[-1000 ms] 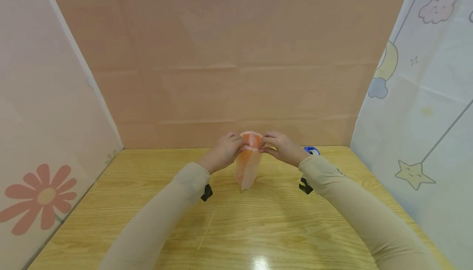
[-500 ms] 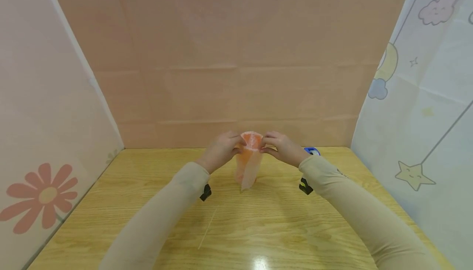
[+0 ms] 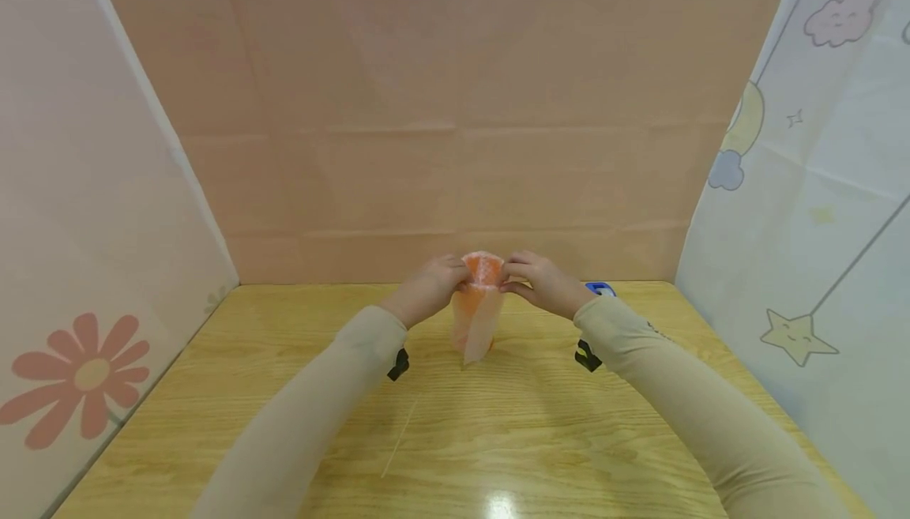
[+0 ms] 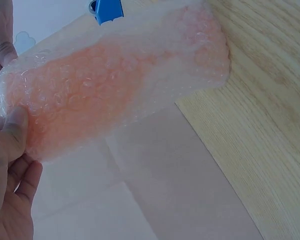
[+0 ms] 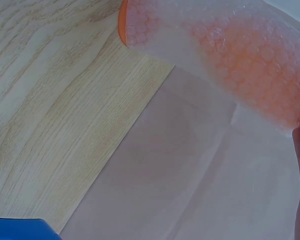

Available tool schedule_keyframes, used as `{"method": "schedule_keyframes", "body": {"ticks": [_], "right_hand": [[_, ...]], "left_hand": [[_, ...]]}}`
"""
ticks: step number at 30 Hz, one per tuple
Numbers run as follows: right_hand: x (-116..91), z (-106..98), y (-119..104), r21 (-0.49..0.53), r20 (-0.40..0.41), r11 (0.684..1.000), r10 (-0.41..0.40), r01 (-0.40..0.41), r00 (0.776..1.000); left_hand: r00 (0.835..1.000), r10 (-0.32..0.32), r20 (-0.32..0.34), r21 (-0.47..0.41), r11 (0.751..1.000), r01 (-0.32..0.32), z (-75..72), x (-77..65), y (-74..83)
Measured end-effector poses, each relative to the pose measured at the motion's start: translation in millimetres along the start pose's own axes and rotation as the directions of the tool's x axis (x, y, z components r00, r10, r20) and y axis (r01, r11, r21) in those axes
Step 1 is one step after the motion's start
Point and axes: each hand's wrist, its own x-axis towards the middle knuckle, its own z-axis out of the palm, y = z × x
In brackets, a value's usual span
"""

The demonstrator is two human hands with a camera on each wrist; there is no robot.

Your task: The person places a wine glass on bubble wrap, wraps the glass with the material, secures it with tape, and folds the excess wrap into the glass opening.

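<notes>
An orange object wrapped in a sleeve of bubble wrap (image 3: 478, 321) stands upright on the table; its exact kind is hidden. The wrap's upper rim rises past the orange and folds inward at the top. My left hand (image 3: 430, 290) pinches that rim from the left, its thumb (image 4: 16, 125) pressed on the bubbles in the left wrist view. On the opposite side my right hand (image 3: 543, 286) pinches the rim between thumb and fingers. At the base, a bare orange edge (image 5: 122, 22) peeks out of the wrap in the right wrist view.
A blue tape dispenser (image 3: 600, 288) sits behind the right wrist, near the wooden table's (image 3: 284, 361) back edge. One thin pale strip (image 3: 401, 436) lies in front of the left forearm. A pinkish-brown cloth (image 3: 455, 108) hangs behind, with printed white sheets on both sides.
My left hand shifts slightly at the rim, and its fingers change place a little. The right hand and the wrapped object stay almost where they were.
</notes>
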Motion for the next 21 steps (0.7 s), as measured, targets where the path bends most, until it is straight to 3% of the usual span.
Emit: {"method": "schedule_keyframes", "body": {"ticks": [8,17,21], "right_hand": [[-2.4,0.1,3.9,0.009,0.008,1.0,0.012,-0.012,1.0],[-2.6,1.2,5.0,0.012,0.002,1.0,0.003,-0.003,1.0],[-2.1,2.0,4.6,0.008,0.0,1.0,0.001,-0.001,1.0]], "left_hand": [[0.998,-0.063,-0.004,-0.093,0.994,0.062,-3.2,-1.6,4.3],[0.995,-0.057,-0.086,-0.061,0.997,0.051,-2.8,-4.2,7.7],[0.994,-0.081,-0.08,-0.065,0.995,0.076,-3.4,-1.1,8.1]]}}
